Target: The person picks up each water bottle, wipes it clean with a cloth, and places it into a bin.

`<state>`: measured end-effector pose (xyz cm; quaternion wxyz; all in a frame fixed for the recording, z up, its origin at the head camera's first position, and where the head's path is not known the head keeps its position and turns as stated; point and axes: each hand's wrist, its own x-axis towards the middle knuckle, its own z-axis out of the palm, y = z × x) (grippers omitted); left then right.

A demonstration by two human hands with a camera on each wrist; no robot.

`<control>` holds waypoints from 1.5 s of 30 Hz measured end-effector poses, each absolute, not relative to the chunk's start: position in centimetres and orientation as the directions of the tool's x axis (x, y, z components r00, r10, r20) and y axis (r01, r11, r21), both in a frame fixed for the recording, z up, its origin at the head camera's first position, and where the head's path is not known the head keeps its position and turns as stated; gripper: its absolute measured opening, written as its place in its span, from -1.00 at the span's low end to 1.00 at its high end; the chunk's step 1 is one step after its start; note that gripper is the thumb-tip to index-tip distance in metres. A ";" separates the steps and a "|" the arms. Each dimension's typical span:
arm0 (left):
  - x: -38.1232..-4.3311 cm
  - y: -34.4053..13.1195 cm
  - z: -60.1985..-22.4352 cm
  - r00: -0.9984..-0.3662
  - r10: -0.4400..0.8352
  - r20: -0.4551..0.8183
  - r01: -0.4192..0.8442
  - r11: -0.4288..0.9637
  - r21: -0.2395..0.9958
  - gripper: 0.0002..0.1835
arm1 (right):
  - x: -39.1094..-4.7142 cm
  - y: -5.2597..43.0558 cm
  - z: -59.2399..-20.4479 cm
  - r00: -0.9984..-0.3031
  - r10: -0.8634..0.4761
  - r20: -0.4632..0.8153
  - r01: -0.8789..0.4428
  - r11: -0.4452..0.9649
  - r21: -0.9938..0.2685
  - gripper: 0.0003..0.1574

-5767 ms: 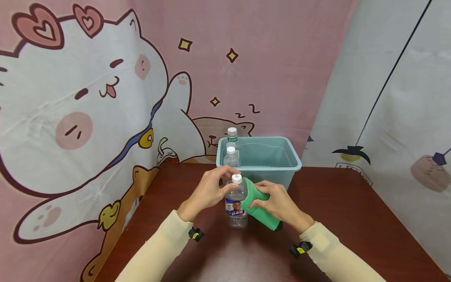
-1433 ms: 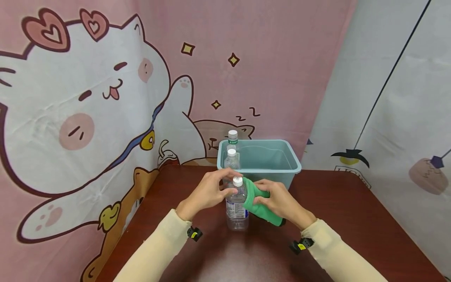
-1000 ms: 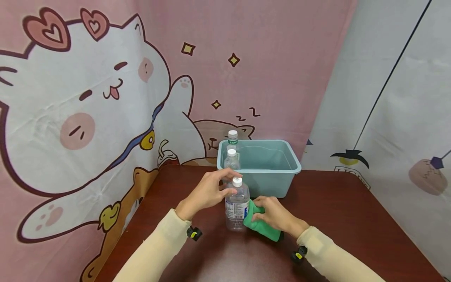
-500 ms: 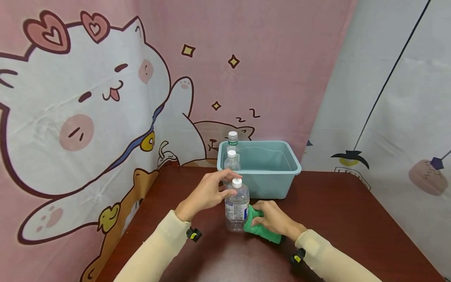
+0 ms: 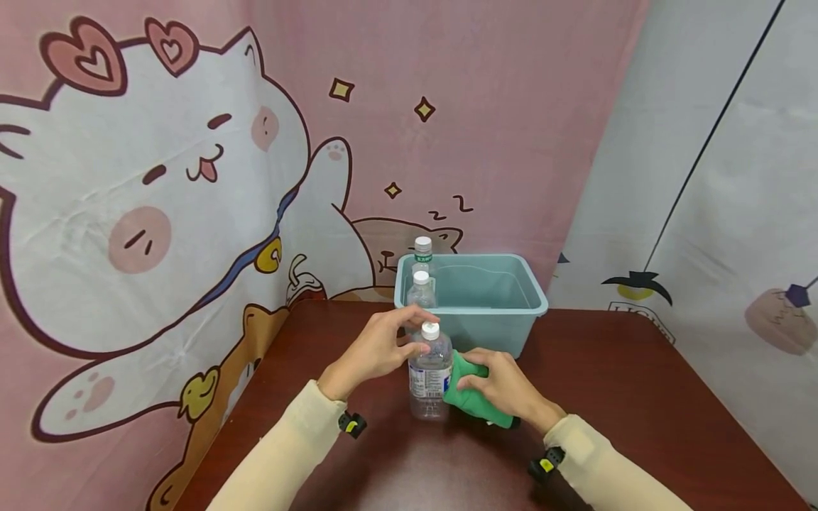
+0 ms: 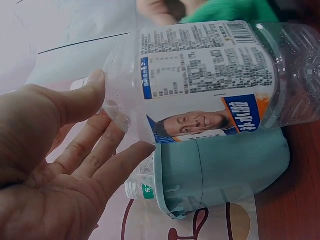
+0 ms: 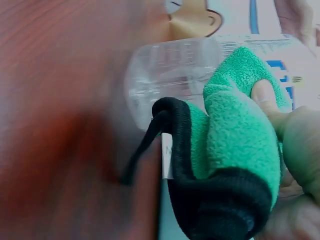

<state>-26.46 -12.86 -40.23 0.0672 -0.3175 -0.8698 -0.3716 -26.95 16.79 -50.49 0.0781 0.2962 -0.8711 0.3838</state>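
Observation:
A clear plastic bottle (image 5: 429, 382) with a white cap and a printed label stands upright on the table. My left hand (image 5: 377, 349) holds it around the neck and shoulder with thumb and fingertips; in the left wrist view the palm faces the bottle (image 6: 210, 75). Bunched in my right hand (image 5: 505, 383) is a green towel (image 5: 476, 406), pressed to the right side of the bottle at label height. The right wrist view shows the towel (image 7: 242, 130) folded over, with black edging, a white tag and a dangling black strip. Part of the label is hidden behind it.
Just behind the bottle sits a light blue plastic tub (image 5: 479, 311). Two more clear bottles with white caps show at its left end, a nearer one (image 5: 420, 292) and a farther one (image 5: 422, 248) with a green neck band. A patterned curtain (image 5: 511, 142) hangs behind the dark red table (image 5: 613, 397).
The bottle has turned, its label now showing small print instead of a face. The towel slid from the shoulder down the right side, then back up slightly. The left hand stayed at the neck.

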 end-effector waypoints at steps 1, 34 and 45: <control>-26.5 -12.9 -40.2 -0.790 0.501 0.354 0.602 0.524 0.602 -0.46 | -26.9 16.8 -50.1 -0.813 -0.446 0.374 -0.576 0.525 -0.626 -0.43; -26.2 -12.5 -39.8 -0.782 0.492 0.381 0.617 0.532 0.580 -0.51 | -26.0 14.3 -42.8 -0.797 -0.393 0.459 -0.604 0.553 -0.574 -0.43; -25.9 -12.6 -40.0 -0.788 0.492 0.370 0.609 0.539 0.582 -0.47 | -25.9 16.2 -47.0 -0.794 -0.428 0.432 -0.608 0.575 -0.547 -0.53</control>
